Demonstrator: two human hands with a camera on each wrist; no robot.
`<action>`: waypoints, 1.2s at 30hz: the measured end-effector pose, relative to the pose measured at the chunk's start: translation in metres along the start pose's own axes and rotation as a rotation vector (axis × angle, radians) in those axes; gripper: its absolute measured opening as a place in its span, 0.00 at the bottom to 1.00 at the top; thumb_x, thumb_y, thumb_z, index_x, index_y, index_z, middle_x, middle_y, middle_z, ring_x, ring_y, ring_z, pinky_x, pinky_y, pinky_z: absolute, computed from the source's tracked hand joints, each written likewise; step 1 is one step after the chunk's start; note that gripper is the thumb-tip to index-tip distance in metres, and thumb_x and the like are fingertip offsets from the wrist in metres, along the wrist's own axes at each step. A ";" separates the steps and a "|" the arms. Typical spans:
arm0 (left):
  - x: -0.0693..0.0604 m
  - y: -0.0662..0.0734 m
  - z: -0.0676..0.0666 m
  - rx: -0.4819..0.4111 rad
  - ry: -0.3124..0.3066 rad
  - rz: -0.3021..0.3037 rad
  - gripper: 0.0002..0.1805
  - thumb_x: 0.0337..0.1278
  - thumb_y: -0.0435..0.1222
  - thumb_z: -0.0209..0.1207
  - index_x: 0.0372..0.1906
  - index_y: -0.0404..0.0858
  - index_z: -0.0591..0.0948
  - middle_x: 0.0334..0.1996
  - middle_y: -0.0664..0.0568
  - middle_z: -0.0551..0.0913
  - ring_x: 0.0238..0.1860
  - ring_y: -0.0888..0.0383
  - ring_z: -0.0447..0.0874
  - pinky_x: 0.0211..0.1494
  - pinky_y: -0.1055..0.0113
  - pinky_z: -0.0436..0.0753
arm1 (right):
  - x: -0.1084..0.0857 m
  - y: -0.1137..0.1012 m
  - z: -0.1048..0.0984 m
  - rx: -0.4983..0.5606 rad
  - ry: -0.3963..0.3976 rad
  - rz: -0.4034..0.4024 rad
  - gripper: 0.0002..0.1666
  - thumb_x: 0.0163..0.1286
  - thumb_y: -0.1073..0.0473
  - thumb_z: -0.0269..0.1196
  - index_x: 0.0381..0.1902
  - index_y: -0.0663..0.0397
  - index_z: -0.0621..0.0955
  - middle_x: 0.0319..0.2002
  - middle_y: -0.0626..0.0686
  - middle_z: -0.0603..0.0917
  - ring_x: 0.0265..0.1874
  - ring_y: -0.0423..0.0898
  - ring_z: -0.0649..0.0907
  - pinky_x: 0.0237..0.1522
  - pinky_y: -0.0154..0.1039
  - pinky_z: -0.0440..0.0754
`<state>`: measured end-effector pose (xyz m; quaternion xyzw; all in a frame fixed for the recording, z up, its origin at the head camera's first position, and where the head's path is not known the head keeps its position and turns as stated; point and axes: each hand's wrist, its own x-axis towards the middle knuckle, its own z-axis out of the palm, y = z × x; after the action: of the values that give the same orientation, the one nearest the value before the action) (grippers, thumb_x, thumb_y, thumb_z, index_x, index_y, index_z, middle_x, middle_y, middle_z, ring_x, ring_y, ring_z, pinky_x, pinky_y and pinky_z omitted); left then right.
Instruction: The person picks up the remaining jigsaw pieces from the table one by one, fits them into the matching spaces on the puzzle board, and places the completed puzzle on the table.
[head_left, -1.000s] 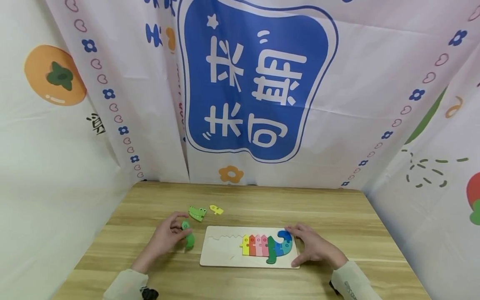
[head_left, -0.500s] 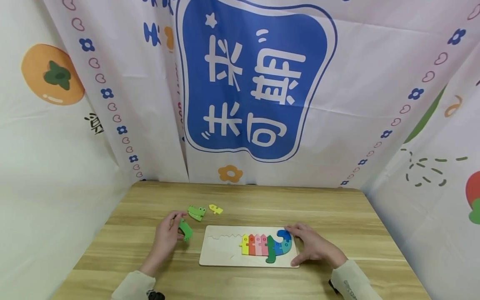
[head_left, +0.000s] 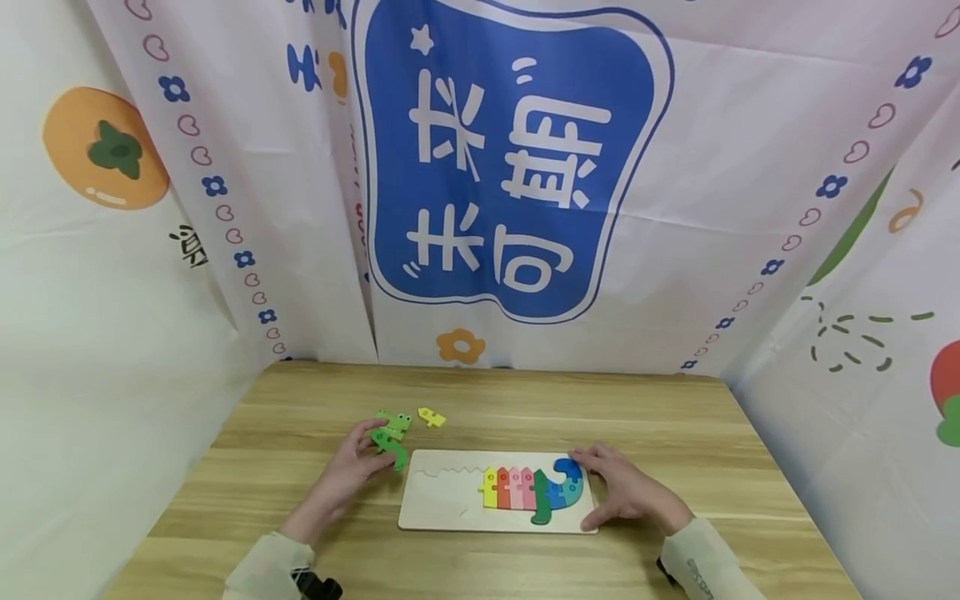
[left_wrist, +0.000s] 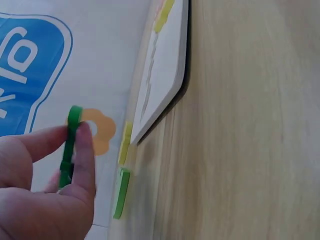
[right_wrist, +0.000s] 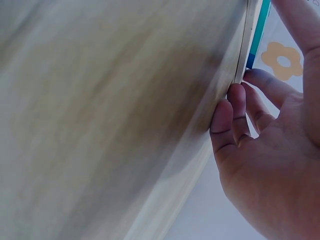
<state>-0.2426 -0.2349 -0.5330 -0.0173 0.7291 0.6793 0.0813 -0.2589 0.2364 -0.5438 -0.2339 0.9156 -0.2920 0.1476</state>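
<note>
My left hand pinches a green crocodile-leg puzzle piece between thumb and fingers, raised off the table just left of the puzzle board. In the left wrist view this leg piece is seen edge-on. Behind it on the table lie a light green crocodile-head piece, partly covered, and a yellow piece. Set in the board's right half are joined pieces: yellow, red, pink, a dark green leg and a blue tail. My right hand grips the board's right end, thumb and fingers at its two corners.
The wood-grain table stretches around the board. A white printed cloth with a blue panel hangs behind the table's far edge and along both sides.
My left hand has turned the green leg piece in its fingers and moved it a little right and away, in front of the crocodile head. The right hand and board stay put.
</note>
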 end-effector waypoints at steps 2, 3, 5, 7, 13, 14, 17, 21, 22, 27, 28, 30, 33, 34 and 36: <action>0.001 0.001 0.002 0.008 -0.002 0.032 0.38 0.68 0.25 0.60 0.79 0.39 0.58 0.70 0.28 0.69 0.62 0.45 0.81 0.59 0.67 0.85 | -0.001 0.000 -0.001 -0.003 0.002 -0.004 0.64 0.44 0.42 0.85 0.77 0.52 0.71 0.64 0.53 0.74 0.65 0.56 0.71 0.69 0.68 0.72; 0.001 0.001 0.003 0.027 -0.007 0.056 0.38 0.69 0.25 0.59 0.79 0.40 0.59 0.71 0.29 0.70 0.64 0.43 0.80 0.59 0.68 0.85 | -0.001 0.000 -0.001 -0.005 0.003 -0.005 0.64 0.44 0.42 0.86 0.77 0.52 0.71 0.65 0.53 0.74 0.65 0.57 0.71 0.69 0.68 0.71; 0.000 0.002 0.005 0.078 -0.021 0.116 0.38 0.69 0.24 0.58 0.80 0.42 0.60 0.70 0.30 0.72 0.68 0.39 0.77 0.59 0.69 0.84 | -0.001 -0.001 -0.001 -0.005 0.004 -0.002 0.64 0.44 0.42 0.86 0.77 0.52 0.70 0.66 0.54 0.74 0.65 0.57 0.71 0.69 0.69 0.71; -0.002 0.004 0.009 0.119 -0.034 0.176 0.39 0.69 0.23 0.57 0.81 0.44 0.60 0.69 0.30 0.74 0.69 0.36 0.75 0.58 0.71 0.84 | -0.001 -0.002 -0.001 -0.006 0.003 0.003 0.64 0.43 0.43 0.86 0.77 0.52 0.70 0.66 0.53 0.74 0.65 0.58 0.71 0.69 0.69 0.71; -0.008 0.011 0.020 0.148 -0.080 0.272 0.40 0.72 0.23 0.54 0.81 0.49 0.56 0.64 0.30 0.78 0.65 0.36 0.78 0.55 0.67 0.86 | -0.001 -0.003 -0.001 0.001 0.003 0.011 0.63 0.44 0.42 0.85 0.76 0.50 0.71 0.65 0.52 0.74 0.65 0.57 0.72 0.69 0.70 0.71; -0.009 0.012 0.022 0.152 -0.084 0.281 0.39 0.73 0.23 0.54 0.81 0.48 0.56 0.64 0.30 0.78 0.64 0.36 0.79 0.54 0.67 0.86 | -0.001 -0.003 -0.001 0.004 0.005 0.012 0.63 0.44 0.42 0.85 0.76 0.50 0.71 0.65 0.52 0.74 0.65 0.57 0.72 0.68 0.70 0.71; -0.009 0.013 0.025 0.169 -0.083 0.280 0.36 0.73 0.24 0.55 0.78 0.47 0.59 0.64 0.30 0.79 0.63 0.39 0.80 0.53 0.67 0.86 | -0.001 -0.003 -0.001 0.010 -0.002 0.013 0.63 0.44 0.42 0.85 0.76 0.50 0.71 0.65 0.52 0.74 0.64 0.57 0.71 0.69 0.70 0.71; -0.011 0.014 0.026 0.189 -0.075 0.251 0.33 0.71 0.23 0.57 0.75 0.44 0.63 0.65 0.31 0.78 0.57 0.45 0.83 0.52 0.69 0.86 | -0.001 -0.004 -0.001 0.013 -0.008 0.011 0.63 0.45 0.42 0.85 0.77 0.50 0.71 0.64 0.52 0.74 0.64 0.57 0.71 0.69 0.69 0.71; -0.011 0.015 0.026 0.190 -0.072 0.238 0.33 0.71 0.23 0.57 0.75 0.44 0.65 0.66 0.32 0.77 0.56 0.46 0.83 0.52 0.69 0.86 | -0.001 -0.003 -0.001 0.012 -0.005 0.011 0.63 0.44 0.42 0.85 0.76 0.50 0.71 0.64 0.52 0.74 0.64 0.56 0.71 0.68 0.69 0.72; -0.012 0.015 0.029 0.171 -0.074 0.187 0.36 0.64 0.23 0.63 0.75 0.43 0.70 0.65 0.35 0.73 0.49 0.51 0.84 0.50 0.70 0.87 | -0.002 -0.004 -0.002 -0.001 0.002 0.002 0.64 0.44 0.43 0.86 0.77 0.52 0.70 0.64 0.53 0.74 0.64 0.57 0.72 0.68 0.70 0.72; -0.012 0.015 0.031 0.171 -0.075 0.181 0.36 0.63 0.23 0.64 0.75 0.43 0.71 0.64 0.36 0.73 0.49 0.51 0.84 0.50 0.70 0.87 | -0.002 -0.004 -0.002 -0.003 0.003 0.002 0.64 0.43 0.43 0.86 0.77 0.51 0.71 0.64 0.53 0.74 0.64 0.57 0.72 0.68 0.70 0.72; -0.011 0.013 0.034 0.179 -0.088 0.189 0.36 0.62 0.22 0.65 0.74 0.41 0.72 0.62 0.36 0.73 0.47 0.53 0.85 0.48 0.70 0.87 | -0.002 -0.003 -0.002 -0.008 0.004 0.003 0.64 0.43 0.42 0.86 0.77 0.51 0.71 0.64 0.53 0.74 0.64 0.57 0.72 0.68 0.69 0.72; -0.009 0.009 0.041 0.211 -0.120 0.210 0.35 0.61 0.21 0.65 0.73 0.38 0.72 0.58 0.34 0.74 0.43 0.54 0.86 0.45 0.71 0.87 | -0.001 -0.002 -0.001 -0.006 0.001 0.007 0.64 0.43 0.42 0.86 0.77 0.50 0.71 0.64 0.52 0.74 0.64 0.57 0.71 0.68 0.69 0.71; -0.009 0.007 0.044 0.220 -0.131 0.214 0.36 0.61 0.20 0.64 0.73 0.38 0.71 0.57 0.34 0.74 0.42 0.55 0.86 0.44 0.71 0.87 | -0.001 -0.002 -0.001 -0.004 0.000 0.010 0.64 0.43 0.41 0.86 0.77 0.50 0.71 0.64 0.52 0.74 0.64 0.56 0.71 0.69 0.69 0.72; -0.009 0.005 0.051 0.226 -0.148 0.213 0.36 0.60 0.20 0.64 0.73 0.38 0.71 0.55 0.33 0.73 0.40 0.56 0.85 0.43 0.71 0.87 | -0.001 -0.001 0.000 -0.002 -0.001 0.010 0.64 0.43 0.42 0.86 0.77 0.50 0.71 0.64 0.52 0.74 0.64 0.56 0.71 0.69 0.69 0.72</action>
<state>-0.2298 -0.1850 -0.5304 0.1196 0.7907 0.5970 0.0637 -0.2579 0.2364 -0.5428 -0.2296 0.9169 -0.2903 0.1494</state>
